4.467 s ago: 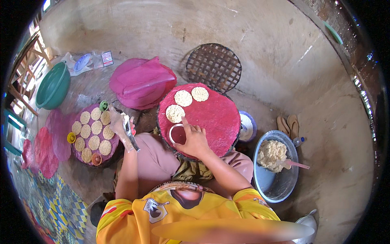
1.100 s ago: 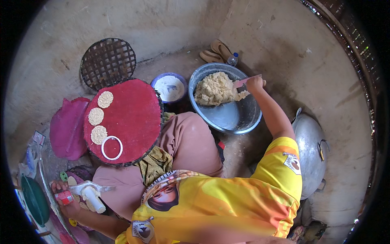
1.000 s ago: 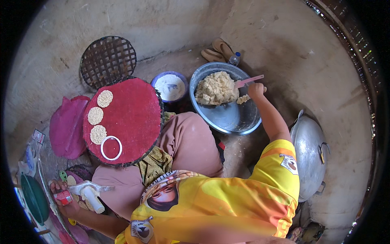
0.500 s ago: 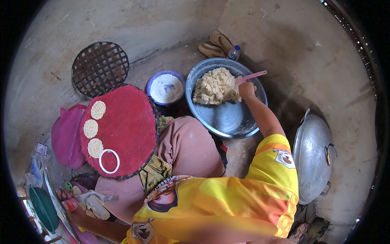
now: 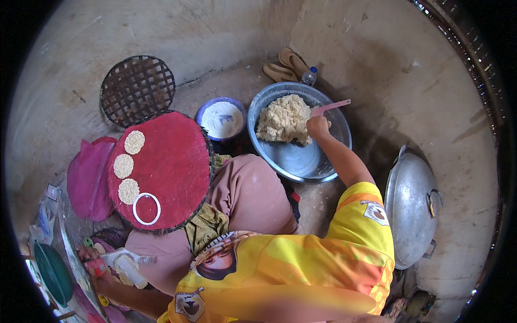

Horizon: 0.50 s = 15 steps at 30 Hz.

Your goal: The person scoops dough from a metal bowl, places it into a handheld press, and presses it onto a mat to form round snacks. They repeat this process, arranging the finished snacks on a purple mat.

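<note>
My right hand (image 5: pixel 319 127) is closed at the right edge of a crumbly, pale mass of dough (image 5: pixel 283 118) in a wide grey-blue basin (image 5: pixel 301 175). Its fingertips are partly hidden. Just beyond it a pink spatula (image 5: pixel 333 106) stands in the dough, its handle pointing up right. Low on the left, my left hand (image 5: pixel 89 257) wraps around a red object (image 5: pixel 96 267), whose kind is hard to make out. Next to that are a grey fork-ended piece (image 5: pixel 137 257) and a whitish cylinder (image 5: pixel 131 271). Three pale discs (image 5: pixel 124 166) and a white ring (image 5: pixel 146 222) lie on a red cloth-covered round tray (image 5: pixel 172 172).
Beyond the tray rests a dark woven basket lid (image 5: pixel 138 86), with a purple bowl of white powder (image 5: pixel 222 119) to its right. A large metal pot (image 5: pixel 412 207) stands at right. Sandals (image 5: pixel 285 67) and a bottle (image 5: pixel 309 77) lie behind the basin. A green basin (image 5: pixel 53 274) is far left.
My right hand has shifted slightly left and down, closer against the dough. The left hand keeps its hold on the red object. The whole view has shifted a little.
</note>
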{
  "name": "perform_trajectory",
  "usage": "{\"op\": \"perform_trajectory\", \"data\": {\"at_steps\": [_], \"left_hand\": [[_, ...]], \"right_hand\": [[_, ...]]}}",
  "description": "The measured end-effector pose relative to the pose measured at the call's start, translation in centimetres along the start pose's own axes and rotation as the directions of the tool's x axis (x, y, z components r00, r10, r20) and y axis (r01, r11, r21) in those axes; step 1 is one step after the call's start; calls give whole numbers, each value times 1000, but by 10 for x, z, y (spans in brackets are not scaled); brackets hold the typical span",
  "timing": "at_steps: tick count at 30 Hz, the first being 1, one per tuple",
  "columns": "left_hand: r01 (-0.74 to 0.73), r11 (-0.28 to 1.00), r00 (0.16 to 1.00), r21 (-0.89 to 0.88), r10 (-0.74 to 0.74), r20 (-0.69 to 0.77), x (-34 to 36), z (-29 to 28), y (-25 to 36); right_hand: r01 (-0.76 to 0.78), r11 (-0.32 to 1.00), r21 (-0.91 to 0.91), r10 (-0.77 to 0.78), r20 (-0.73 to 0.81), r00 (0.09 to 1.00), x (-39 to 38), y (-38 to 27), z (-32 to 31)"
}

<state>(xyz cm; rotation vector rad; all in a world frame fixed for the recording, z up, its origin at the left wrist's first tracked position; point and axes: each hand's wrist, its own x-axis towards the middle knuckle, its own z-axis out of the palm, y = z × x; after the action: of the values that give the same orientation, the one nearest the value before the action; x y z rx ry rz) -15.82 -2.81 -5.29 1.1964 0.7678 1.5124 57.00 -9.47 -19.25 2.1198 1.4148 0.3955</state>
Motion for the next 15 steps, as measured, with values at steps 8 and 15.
{"op": "perform_trajectory", "data": {"at_steps": [8,15], "left_hand": [[-18,987,1000,157,14,22,-2,-3,11],[-50,991,980,127,23,199,13,17,32]], "right_hand": [[-128,982,139,100,196,976,-24,5,-60],[-77,922,380,43,99,994,-91,52,-221]]}}
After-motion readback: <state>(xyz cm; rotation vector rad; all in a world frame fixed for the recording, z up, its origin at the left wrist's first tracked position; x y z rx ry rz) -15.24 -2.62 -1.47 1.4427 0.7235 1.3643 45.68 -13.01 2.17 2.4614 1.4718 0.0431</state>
